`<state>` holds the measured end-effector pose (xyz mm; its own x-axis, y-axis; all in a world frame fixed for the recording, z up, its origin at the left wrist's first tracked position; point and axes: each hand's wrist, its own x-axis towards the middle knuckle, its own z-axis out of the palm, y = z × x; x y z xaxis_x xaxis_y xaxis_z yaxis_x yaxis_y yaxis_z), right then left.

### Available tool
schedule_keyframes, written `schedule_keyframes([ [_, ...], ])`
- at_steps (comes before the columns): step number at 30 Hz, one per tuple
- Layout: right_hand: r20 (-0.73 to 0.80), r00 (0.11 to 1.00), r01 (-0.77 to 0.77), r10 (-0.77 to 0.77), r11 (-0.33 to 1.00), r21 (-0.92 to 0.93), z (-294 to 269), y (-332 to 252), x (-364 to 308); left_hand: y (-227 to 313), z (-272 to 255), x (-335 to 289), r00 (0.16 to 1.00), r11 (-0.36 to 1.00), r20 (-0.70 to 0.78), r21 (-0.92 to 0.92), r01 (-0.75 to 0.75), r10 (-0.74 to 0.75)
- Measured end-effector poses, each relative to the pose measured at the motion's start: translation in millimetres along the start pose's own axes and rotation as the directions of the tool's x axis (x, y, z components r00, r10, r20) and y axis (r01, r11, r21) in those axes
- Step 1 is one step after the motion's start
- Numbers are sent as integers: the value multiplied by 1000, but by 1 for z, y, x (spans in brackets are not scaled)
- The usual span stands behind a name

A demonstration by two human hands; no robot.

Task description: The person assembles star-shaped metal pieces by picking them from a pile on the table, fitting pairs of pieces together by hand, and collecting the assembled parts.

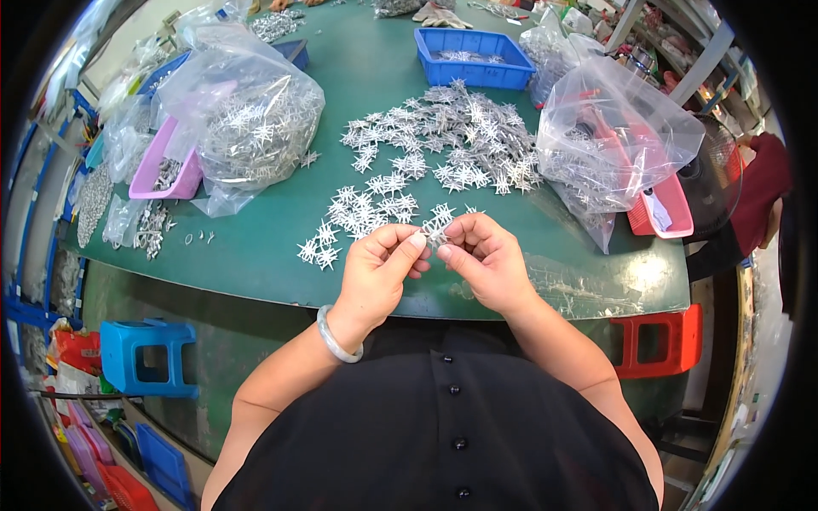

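Between my two hands, just above the near edge of the green table (281,264), is a small silvery spiky metal piece (436,228). My left hand (383,268), with a pale bangle (338,336) at its wrist, pinches one side of it between thumb and fingers. The thumb and fingertips of my right hand (487,260) grip the other side. Beyond the hands lies a large heap of similar spiky metal pieces (481,140). A smaller spread of such pieces (362,209) reaches close to my left hand.
Clear plastic bags of metal pieces stand left (264,128) and right (588,166). A purple bin (141,179), a blue tray (434,72) and a pink basket (677,213) are on the table. Blue (115,358) and red (682,341) stools stand below. Another person's dark red sleeve (767,187) shows at right.
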<state>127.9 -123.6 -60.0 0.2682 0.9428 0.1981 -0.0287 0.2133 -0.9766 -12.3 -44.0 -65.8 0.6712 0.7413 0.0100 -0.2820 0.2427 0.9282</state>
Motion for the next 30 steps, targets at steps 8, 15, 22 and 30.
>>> schedule_keyframes([
  [8,35,994,-108,102,972,208,-1,5,-4,3,0,-3,1000,996,-14,83,16,-15],
  [15,13,996,-91,90,980,178,-3,9,-8,-1,0,-4,968,917,74,309,-251,240],
  [22,10,999,-39,38,991,129,-7,11,-10,3,2,-2,876,681,218,558,-474,431],
  [30,44,993,-119,113,975,190,-11,12,-11,8,10,-4,797,546,280,606,-579,535],
])
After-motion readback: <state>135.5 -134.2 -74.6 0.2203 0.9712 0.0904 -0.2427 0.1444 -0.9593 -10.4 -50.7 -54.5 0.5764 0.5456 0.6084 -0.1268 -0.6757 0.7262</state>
